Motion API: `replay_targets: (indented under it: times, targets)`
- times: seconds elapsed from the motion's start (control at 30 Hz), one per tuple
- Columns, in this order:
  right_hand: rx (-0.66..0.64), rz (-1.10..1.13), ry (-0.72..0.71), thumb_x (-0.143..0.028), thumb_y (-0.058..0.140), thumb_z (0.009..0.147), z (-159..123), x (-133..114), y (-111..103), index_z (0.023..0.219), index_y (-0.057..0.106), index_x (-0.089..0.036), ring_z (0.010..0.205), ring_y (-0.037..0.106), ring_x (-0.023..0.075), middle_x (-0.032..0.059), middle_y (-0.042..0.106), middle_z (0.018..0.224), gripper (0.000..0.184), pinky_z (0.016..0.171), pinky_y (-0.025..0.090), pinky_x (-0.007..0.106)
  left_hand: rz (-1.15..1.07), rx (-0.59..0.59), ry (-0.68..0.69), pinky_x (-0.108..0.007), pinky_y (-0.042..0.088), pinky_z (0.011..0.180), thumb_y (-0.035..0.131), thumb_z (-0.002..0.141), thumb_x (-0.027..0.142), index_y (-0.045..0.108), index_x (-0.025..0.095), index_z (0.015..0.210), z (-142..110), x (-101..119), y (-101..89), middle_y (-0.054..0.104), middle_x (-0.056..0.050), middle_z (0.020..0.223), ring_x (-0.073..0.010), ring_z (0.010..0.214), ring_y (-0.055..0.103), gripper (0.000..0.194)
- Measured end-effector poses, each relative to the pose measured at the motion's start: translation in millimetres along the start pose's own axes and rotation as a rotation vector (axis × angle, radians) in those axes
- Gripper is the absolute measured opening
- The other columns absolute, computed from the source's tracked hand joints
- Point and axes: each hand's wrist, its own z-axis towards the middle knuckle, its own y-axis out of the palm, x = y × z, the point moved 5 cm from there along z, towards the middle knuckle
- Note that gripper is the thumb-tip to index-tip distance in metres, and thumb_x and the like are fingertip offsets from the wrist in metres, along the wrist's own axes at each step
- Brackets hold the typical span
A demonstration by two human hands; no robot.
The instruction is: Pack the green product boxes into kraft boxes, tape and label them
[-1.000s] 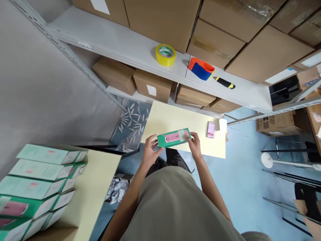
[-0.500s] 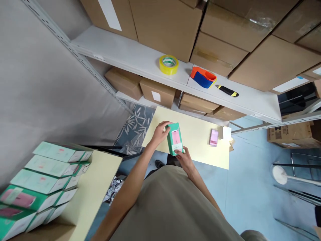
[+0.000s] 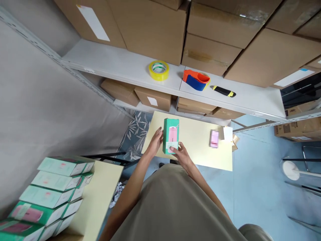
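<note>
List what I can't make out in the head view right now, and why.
All in the head view:
Back of the rectangular green cardboard box: turned away from the camera.
Far-side fingers of the bare right hand: hidden by the box.
Small pink item on the pale yellow tabletop: masked by pixelation.
Stacked green-and-white cardboard cartons: cut off by the left and bottom edges.

Beyond the box (image 3: pixel 171 134) in my right hand (image 3: pixel 183 155), on the far shelf (image 3: pixel 107 57), the tape roll (image 3: pixel 158 76) lies left, the cutter (image 3: pixel 223 91) right, the dispenser (image 3: pixel 196 81) between; near left, other boxes (image 3: pixel 51 194) stand on a table (image 3: pixel 106 182).
</note>
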Motion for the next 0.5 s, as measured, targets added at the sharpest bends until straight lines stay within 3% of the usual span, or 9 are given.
replay_targets:
  times: [0.1, 0.27, 0.37, 0.5]
  targets:
    - [-0.160, 0.121, 0.073, -0.058, 0.095, 0.074, 2, -6, 8, 0.120, 0.063, -0.028, 0.112, 0.079, 0.0288, 0.0065, 0.080, 0.123, 0.063, 0.100, 0.064, 0.046, -0.293, -0.189, -0.219, -0.051, 0.058, 0.108, 0.077, 0.087, 0.060, 0.072, 0.022, 0.131, -26, -22, 4.4, 0.079, -0.014, 0.128, -0.0362, 0.129, 0.071, 0.058]
    - [-0.282, 0.151, 0.137, -0.061, 0.092, 0.078, -2, -7, 11, 0.126, 0.063, -0.029, 0.112, 0.079, 0.0308, 0.0072, 0.081, 0.118, 0.064, 0.100, 0.064, 0.049, -0.382, -0.142, -0.217, -0.042, 0.061, 0.098, 0.094, 0.070, 0.034, 0.072, 0.021, 0.120, -43, -34, 1.8, 0.083, -0.007, 0.109, -0.0302, 0.111, 0.077, 0.057]
    - [-0.164, -0.073, 0.083, -0.065, 0.089, 0.082, 1, -13, -6, 0.114, 0.067, -0.027, 0.109, 0.078, 0.0269, 0.0063, 0.079, 0.116, 0.054, 0.100, 0.063, 0.045, -0.304, -0.053, -0.185, -0.038, 0.061, 0.092, 0.097, 0.067, 0.033, 0.068, 0.023, 0.120, -39, -32, -5.6, 0.082, -0.006, 0.110, -0.0263, 0.102, 0.078, 0.061]
    - [0.099, -0.336, -0.192, -0.065, 0.089, 0.078, 7, -36, -23, 0.116, 0.068, -0.026, 0.116, 0.074, 0.0272, 0.0109, 0.073, 0.131, 0.059, 0.100, 0.061, 0.043, -0.059, 0.062, -0.056, -0.038, 0.061, 0.091, 0.100, 0.064, 0.037, 0.063, 0.025, 0.127, -36, -23, -7.9, 0.075, -0.008, 0.128, -0.0253, 0.105, 0.077, 0.074]
